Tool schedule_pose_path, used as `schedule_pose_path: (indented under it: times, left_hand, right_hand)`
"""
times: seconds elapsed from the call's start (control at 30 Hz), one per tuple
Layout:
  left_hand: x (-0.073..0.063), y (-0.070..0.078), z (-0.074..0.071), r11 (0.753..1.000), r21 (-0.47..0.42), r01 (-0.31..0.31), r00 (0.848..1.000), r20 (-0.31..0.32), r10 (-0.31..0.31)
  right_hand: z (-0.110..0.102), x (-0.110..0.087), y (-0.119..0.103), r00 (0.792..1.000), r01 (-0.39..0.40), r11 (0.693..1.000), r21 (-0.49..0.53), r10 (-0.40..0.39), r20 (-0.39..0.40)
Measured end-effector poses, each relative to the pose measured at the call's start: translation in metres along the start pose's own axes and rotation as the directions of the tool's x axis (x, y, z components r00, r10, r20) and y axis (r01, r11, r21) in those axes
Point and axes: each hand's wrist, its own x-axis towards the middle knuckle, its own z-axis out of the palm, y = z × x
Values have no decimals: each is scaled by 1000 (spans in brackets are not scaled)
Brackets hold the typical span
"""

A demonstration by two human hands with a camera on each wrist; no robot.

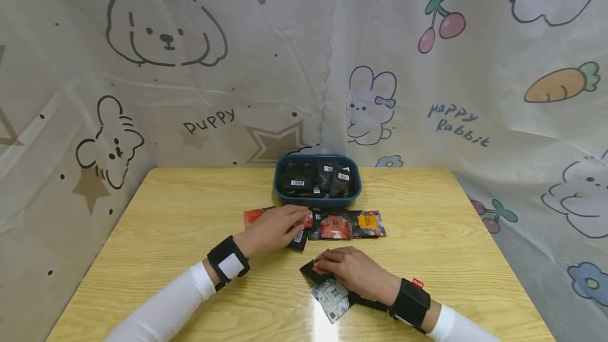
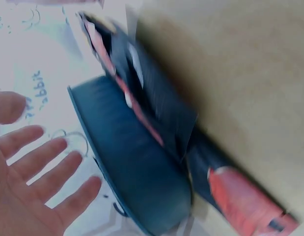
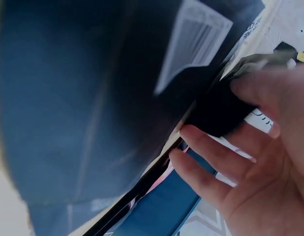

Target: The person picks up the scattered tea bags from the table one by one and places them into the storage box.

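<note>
My left hand (image 1: 271, 228) reaches over the left end of a row of flat sachets. In the left wrist view its fingers (image 2: 58, 162) are spread and grip nothing. Beneath it are a red sachet (image 1: 252, 217) and a black one with a barcode (image 1: 298, 240). Nearer the front, my right hand (image 1: 363, 273) pinches a black sachet with a red patch (image 1: 309, 273); its dark side (image 3: 223, 110) shows between thumb and fingers in the right wrist view. A silver-grey patterned sachet (image 1: 332, 298) and another black one (image 1: 370, 303) lie under that hand.
A dark blue bin (image 1: 318, 202) holding several black sachets stands at the table's back edge. In front of it lie a red-labelled sachet (image 1: 336, 227) and an orange-labelled one (image 1: 368, 223). A patterned cloth (image 1: 266, 78) hangs behind the wooden table (image 1: 190, 199).
</note>
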Motion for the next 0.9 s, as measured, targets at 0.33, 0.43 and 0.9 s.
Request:
schedule_pose_path:
  times: [0.33,0.43,0.9]
  left_hand:
    - [-5,2,18,996,-1,85,981,173,-84]
    - [0,1,22,992,28,125,971,202,-128]
    - [5,-1,37,991,115,73,985,145,-89]
  right_hand:
    - [-31,-5,13,989,-22,997,79,33,-146]
    - [-50,-6,23,985,-41,997,67,52,-165]
    - [-117,34,91,969,-120,992,43,127,-212]
